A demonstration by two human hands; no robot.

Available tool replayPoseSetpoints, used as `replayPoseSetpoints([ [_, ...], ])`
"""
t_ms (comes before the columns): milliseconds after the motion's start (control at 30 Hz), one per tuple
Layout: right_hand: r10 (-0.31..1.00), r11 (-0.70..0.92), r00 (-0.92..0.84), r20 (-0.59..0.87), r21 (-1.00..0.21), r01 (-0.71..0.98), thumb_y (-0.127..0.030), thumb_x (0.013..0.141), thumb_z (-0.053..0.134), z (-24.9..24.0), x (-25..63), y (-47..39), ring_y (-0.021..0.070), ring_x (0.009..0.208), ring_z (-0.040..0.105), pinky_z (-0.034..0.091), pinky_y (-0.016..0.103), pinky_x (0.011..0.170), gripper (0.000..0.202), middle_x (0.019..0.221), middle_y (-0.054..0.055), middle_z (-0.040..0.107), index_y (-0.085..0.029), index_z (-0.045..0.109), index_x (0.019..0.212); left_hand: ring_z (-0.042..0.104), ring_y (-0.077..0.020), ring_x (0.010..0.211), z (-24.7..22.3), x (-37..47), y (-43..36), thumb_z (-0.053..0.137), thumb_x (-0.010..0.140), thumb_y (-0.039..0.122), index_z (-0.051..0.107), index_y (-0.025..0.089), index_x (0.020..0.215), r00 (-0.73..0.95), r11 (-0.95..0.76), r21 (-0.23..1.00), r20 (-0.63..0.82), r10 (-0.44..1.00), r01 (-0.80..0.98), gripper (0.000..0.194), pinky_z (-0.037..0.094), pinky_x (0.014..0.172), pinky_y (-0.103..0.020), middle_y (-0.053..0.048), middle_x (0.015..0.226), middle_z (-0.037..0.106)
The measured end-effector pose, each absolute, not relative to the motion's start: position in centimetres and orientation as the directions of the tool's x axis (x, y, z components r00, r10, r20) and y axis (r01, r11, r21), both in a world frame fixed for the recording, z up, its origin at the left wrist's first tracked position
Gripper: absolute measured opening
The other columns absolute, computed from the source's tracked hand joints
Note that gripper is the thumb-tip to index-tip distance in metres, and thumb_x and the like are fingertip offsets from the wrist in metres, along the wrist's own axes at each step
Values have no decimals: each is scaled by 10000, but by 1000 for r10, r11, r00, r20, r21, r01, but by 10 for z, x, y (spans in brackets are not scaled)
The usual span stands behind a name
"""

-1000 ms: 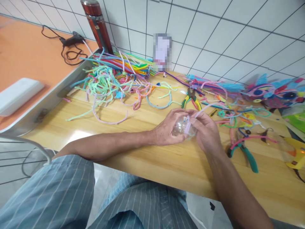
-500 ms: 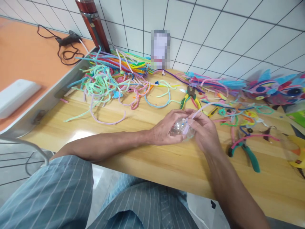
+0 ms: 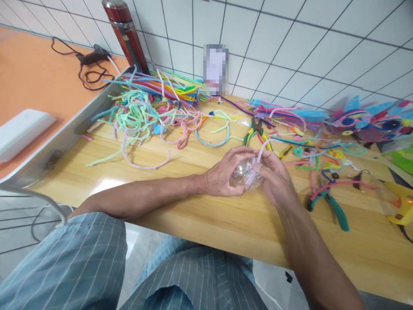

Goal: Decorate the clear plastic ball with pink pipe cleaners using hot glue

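A clear round plastic ball (image 3: pixel 239 173) sits in my left hand (image 3: pixel 221 174), whose fingers curl around its far and near sides. My right hand (image 3: pixel 274 174) pinches a pale lilac pipe cleaner (image 3: pixel 251 174) against the ball's right side, and a loose end of it rises above the fingers. Small coloured specks show on or in the ball; which, I cannot tell. Just beyond my hands lie yellow-green pliers (image 3: pixel 257 127). To the right, teal-handled pliers (image 3: pixel 335 209) lie with a pink pipe cleaner (image 3: pixel 345 183) across them.
Tangled pipe cleaners (image 3: pixel 135 110) and a straight bundle (image 3: pixel 167 86) cover the back left, beside a red thermos (image 3: pixel 125 36). A blurred phone-like object (image 3: pixel 215 69) leans on the tiled wall. Colourful craft pieces (image 3: pixel 368 120) and a yellow glue gun (image 3: pixel 402 202) are at right.
The lilac pipe cleaner's loose end now stands more upright and curves over, where it stretched farther right before. Both hands keep their hold on the ball; the view has shifted slightly.
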State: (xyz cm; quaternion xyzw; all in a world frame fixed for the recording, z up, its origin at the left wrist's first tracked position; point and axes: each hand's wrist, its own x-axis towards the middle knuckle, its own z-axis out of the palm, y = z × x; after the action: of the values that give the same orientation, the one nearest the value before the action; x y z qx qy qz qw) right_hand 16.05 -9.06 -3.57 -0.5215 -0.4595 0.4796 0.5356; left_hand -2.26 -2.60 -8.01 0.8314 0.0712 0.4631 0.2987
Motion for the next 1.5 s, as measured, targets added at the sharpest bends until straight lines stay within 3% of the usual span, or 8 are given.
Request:
replayPoseSetpoints([
  [133, 988, 48, 145, 57, -997, 68, -330, 773, 835, -39, 157, -92, 249, 1142, 676, 522, 424, 1033, 360, 1148, 16, 763, -309, 721, 1114, 380, -405, 1581, -81, -23, -26, 782, 886, 491, 293, 268, 1602, 600, -750, 659, 623, 501, -58, 896, 392, 1267, -676, -201, 1574, 466],
  [300, 985, 84, 138, 103, -987, 136, -318, 780, 847, -41, 156, -92, 240, 1140, 669, 518, 416, 1044, 388, 1161, 8, 757, -320, 724, 1149, 553, -347, 1434, -79, -25, -28, 710, 955, 565, 385, 224, 1559, 639, -605, 794, 492, 591, -52, 766, 468, 1210, -597, -197, 1511, 550],
  [500, 985, 64, 154, 76, -995, 78, -380, 784, 867, -36, 159, -92, 238, 1120, 691, 547, 411, 1011, 345, 1135, 21, 777, -306, 748, 1099, 557, -319, 1447, -75, -26, -29, 706, 966, 485, 403, 263, 1566, 654, -618, 774, 538, 532, -134, 707, 478, 1203, -546, -166, 1546, 553],
  [700, 943, 103, 327, 59, -988, -118, -459, 752, 934, -31, 174, -86, 199, 1028, 711, 575, 397, 1028, 297, 1045, 6, 772, -284, 729, 878, 610, -298, 1360, -77, -27, -30, 746, 916, 489, 472, 219, 1514, 600, -577, 815, 490, 633, -56, 711, 516, 1172, -492, -162, 1463, 598],
  [1000, 978, 80, 205, 22, -958, -275, -503, 806, 918, -27, 189, -85, 181, 937, 735, 630, 362, 932, 307, 987, 8, 763, -281, 724, 893, 631, -295, 1325, -70, -29, -33, 753, 905, 527, 516, 205, 1490, 603, -499, 866, 396, 692, 4, 708, 532, 1155, -474, -160, 1442, 626],
  [1300, 968, 115, 246, 45, -954, -278, -487, 781, 942, -24, 182, -87, 151, 892, 703, 620, 299, 863, 307, 979, 3, 749, -268, 740, 854, 629, -304, 1338, -74, -28, -30, 742, 912, 511, 506, 193, 1488, 620, -531, 847, 420, 663, -8, 699, 529, 1161, -500, -178, 1456, 621],
  [1433, 958, 138, 276, 82, -972, -191, -519, 778, 930, -22, 180, -88, 179, 924, 698, 621, 341, 882, 313, 1014, 14, 751, -281, 733, 826, 627, -313, 1360, -78, -27, -29, 728, 924, 555, 493, 204, 1509, 620, -540, 841, 414, 666, 18, 721, 518, 1179, -517, -182, 1472, 619],
  [1500, 927, 207, 340, 162, -973, -99, -495, 790, 918, -20, 178, -88, 191, 990, 701, 601, 366, 968, 278, 1044, 14, 753, -285, 738, 810, 589, -338, 1424, -77, -26, -28, 744, 907, 603, 482, 194, 1524, 602, -574, 818, 447, 662, 25, 785, 478, 1223, -548, -208, 1514, 588],
])
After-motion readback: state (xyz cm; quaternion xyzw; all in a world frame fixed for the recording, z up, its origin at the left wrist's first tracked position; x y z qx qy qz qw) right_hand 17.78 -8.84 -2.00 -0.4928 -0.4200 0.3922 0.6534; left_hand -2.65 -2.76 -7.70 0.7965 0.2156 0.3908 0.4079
